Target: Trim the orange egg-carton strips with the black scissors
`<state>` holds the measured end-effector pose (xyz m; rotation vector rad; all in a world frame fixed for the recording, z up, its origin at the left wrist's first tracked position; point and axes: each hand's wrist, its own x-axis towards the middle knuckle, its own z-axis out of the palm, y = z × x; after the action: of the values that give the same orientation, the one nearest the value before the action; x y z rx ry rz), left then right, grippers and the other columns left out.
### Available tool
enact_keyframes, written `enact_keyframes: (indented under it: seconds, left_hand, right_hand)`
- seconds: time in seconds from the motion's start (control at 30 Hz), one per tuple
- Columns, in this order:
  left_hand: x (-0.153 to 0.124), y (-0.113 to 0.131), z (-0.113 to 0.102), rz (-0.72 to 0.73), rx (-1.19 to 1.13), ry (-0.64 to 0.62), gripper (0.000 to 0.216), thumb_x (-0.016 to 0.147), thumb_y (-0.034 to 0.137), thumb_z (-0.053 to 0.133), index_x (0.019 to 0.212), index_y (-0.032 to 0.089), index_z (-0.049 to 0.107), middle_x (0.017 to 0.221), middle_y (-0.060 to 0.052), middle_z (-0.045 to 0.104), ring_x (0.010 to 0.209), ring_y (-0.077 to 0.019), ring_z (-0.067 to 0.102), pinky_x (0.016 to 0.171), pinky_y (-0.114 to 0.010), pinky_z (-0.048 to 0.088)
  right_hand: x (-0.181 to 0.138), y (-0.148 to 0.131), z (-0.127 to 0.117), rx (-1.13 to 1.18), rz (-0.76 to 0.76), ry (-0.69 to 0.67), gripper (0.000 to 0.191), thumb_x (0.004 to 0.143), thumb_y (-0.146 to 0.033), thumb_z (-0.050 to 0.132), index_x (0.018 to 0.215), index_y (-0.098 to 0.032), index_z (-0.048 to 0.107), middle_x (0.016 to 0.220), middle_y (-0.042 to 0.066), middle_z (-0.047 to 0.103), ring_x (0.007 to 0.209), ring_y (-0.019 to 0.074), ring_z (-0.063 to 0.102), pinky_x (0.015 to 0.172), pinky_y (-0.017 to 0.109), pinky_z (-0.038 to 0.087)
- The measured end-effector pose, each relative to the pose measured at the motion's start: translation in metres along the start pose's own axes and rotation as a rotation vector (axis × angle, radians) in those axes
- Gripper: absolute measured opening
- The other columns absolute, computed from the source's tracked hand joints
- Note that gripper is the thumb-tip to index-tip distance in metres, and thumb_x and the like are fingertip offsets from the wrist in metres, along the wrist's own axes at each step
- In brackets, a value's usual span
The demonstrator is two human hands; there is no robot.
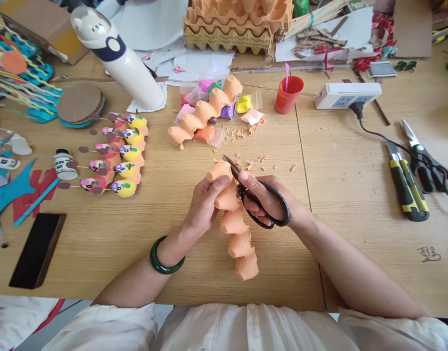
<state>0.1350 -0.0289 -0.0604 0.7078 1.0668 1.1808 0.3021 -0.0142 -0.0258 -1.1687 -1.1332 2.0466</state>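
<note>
My left hand is pinching one five-bump carton strip; my right hand is gripping one pair of scissors. One similar strip is lying farther away.

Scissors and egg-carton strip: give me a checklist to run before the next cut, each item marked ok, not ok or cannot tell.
1. Strip held: ok. The left hand grips the egg-carton strip near its far end.
2. Scissors held: ok. The right hand has the black-handled scissors.
3. Thumb well clear of the blades: not ok, I'd say. The left thumb lies close to the blades.
4. Depth of bite: cannot tell. How far the blades enter the carton is unclear.
5. Tabletop free of scraps: not ok. Orange scraps lie beyond the hands.
6. Power cord away from the blades: ok. It runs off to the right.
</note>
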Motion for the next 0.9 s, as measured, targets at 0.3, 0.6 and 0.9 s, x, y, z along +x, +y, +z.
enact_keyframes:
  seconds: [0.3, 0.6, 0.9]
  left_hand:
    - [0.009, 0.025, -0.009, -0.250, 0.141, -0.202, 0.040, 0.066, 0.055, 0.091, 0.073, 0.020, 0.073, 0.066, -0.002, 0.061, 0.056, -0.0148, 0.051, 0.049, -0.028, 0.038]
    - [0.027, 0.047, -0.006, -0.109, 0.444, -0.413, 0.020, 0.065, 0.025, 0.094, 0.070, 0.018, 0.076, 0.068, -0.004, 0.066, 0.063, -0.0178, 0.056, 0.055, -0.026, 0.043]
    - [0.038, 0.060, 0.011, 0.076, 0.597, -0.193, 0.044, 0.051, 0.001, 0.095, 0.088, 0.015, 0.077, 0.089, 0.000, 0.073, 0.098, -0.0223, 0.070, 0.080, -0.024, 0.055]
  right_hand:
    - [0.024, 0.004, -0.033, 0.027, -0.238, 0.134, 0.048, 0.082, -0.063, 0.079, 0.090, -0.019, 0.061, 0.073, -0.003, 0.060, 0.059, 0.0106, 0.058, 0.057, 0.026, 0.056]
    - [0.025, 0.007, -0.028, 0.086, -0.181, 0.077, 0.047, 0.075, -0.049, 0.089, 0.099, -0.019, 0.062, 0.074, -0.005, 0.061, 0.066, 0.0121, 0.063, 0.060, 0.028, 0.059]
    - [0.043, 0.016, -0.044, 0.282, -0.010, 0.090, 0.024, 0.079, -0.028, 0.077, 0.093, -0.018, 0.061, 0.072, -0.001, 0.068, 0.061, 0.0118, 0.063, 0.052, 0.022, 0.053]
